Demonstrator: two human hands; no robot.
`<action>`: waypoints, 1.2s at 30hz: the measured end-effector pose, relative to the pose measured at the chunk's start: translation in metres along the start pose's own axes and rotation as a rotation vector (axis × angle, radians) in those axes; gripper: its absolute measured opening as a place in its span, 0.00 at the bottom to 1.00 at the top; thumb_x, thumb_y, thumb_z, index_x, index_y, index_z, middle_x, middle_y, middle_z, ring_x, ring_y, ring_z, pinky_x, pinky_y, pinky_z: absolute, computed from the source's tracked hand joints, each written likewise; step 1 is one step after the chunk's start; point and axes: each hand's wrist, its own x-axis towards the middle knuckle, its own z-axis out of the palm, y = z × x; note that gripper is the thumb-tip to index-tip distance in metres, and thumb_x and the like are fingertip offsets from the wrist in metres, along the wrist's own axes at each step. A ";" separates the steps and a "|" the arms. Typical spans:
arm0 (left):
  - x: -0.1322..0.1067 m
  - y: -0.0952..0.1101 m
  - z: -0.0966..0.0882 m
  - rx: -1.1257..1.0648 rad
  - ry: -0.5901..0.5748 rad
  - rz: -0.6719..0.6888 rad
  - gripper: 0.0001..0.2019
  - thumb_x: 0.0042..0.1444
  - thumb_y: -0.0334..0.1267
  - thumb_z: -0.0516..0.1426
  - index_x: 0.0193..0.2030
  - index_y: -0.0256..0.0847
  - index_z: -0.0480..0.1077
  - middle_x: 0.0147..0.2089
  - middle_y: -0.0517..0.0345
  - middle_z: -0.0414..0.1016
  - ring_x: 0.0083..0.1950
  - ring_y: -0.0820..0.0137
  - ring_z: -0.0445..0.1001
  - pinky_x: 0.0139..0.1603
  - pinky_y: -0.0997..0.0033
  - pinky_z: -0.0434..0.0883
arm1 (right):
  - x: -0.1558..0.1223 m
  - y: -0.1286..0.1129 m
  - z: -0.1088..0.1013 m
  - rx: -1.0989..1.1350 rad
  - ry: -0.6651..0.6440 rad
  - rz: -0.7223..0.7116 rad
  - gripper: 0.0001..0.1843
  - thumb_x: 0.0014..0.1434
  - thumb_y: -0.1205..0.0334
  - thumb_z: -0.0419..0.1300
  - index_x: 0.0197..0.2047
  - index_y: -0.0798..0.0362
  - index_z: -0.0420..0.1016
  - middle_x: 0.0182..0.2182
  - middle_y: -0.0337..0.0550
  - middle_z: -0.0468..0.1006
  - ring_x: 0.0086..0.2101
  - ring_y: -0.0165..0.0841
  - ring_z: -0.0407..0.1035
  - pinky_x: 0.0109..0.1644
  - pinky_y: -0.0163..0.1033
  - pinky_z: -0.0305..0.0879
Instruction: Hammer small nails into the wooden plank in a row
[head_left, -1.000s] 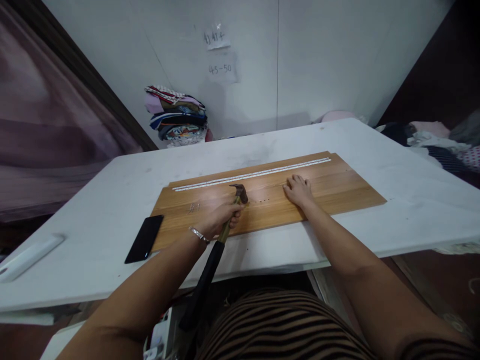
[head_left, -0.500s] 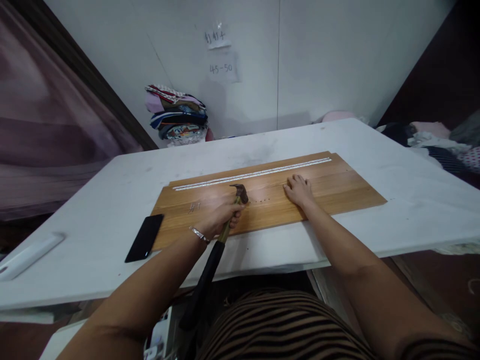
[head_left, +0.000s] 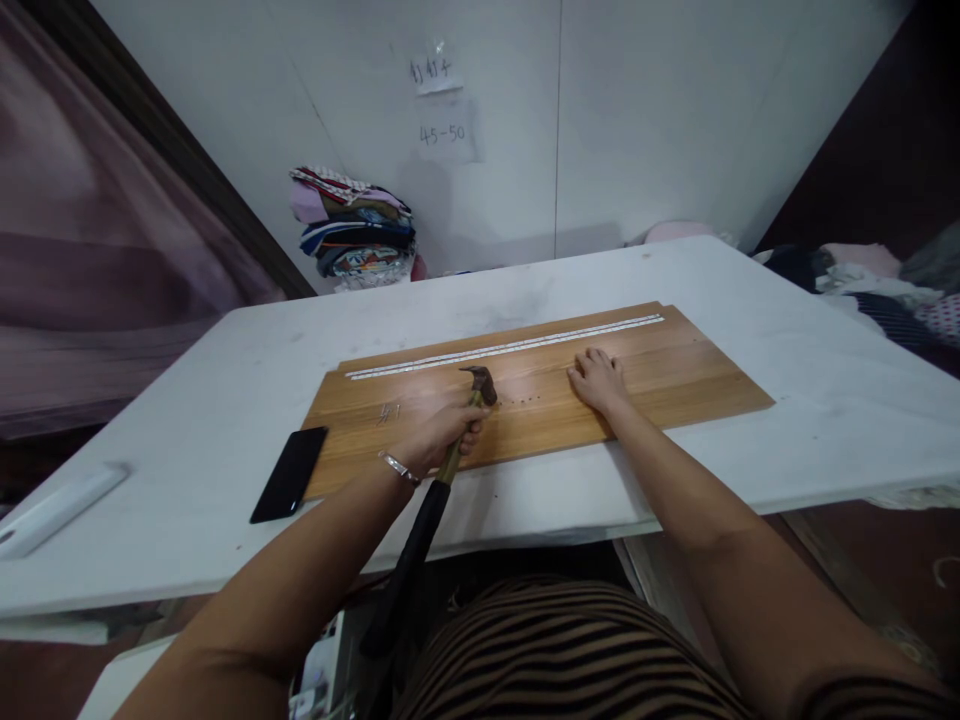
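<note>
My left hand (head_left: 448, 435) is wrapped round the neck of a claw hammer (head_left: 424, 530), close below its head. The hammer head rests over the middle of a wooden board (head_left: 540, 430), and its black grip reaches back past the table's front edge. Flat on the board to the right lies my right hand (head_left: 598, 380), fingers spread, holding nothing. Between the hands, a short row of small dark nail heads or holes (head_left: 523, 401) runs along the wood. Several loose nails (head_left: 388, 412) lie on the board left of the hammer.
Two pale strips (head_left: 510, 347) run along the board's far side. A black phone (head_left: 289, 475) overlaps its left end. The white table (head_left: 187, 420) carries a white object (head_left: 64, 510) at far left. Folded cloth (head_left: 356, 225) is stacked at the back against the wall.
Almost nothing differs. Both hands and the hammer stay in place, with only a very slight shift of the view.
</note>
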 end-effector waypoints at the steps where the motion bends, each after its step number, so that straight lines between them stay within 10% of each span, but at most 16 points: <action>1: 0.000 0.001 0.000 -0.003 -0.006 0.007 0.12 0.60 0.37 0.61 0.34 0.43 0.58 0.21 0.71 0.57 0.16 0.82 0.52 0.16 0.83 0.49 | 0.000 0.000 0.000 -0.003 0.000 0.000 0.20 0.71 0.53 0.46 0.53 0.51 0.75 0.61 0.59 0.72 0.63 0.49 0.60 0.66 0.60 0.51; 36: 0.001 -0.001 -0.002 0.010 -0.010 0.033 0.08 0.61 0.35 0.59 0.37 0.42 0.61 0.22 0.70 0.58 0.16 0.81 0.52 0.15 0.84 0.50 | 0.000 -0.001 -0.001 -0.004 -0.007 0.006 0.20 0.71 0.54 0.46 0.52 0.52 0.75 0.60 0.58 0.73 0.63 0.48 0.60 0.66 0.59 0.51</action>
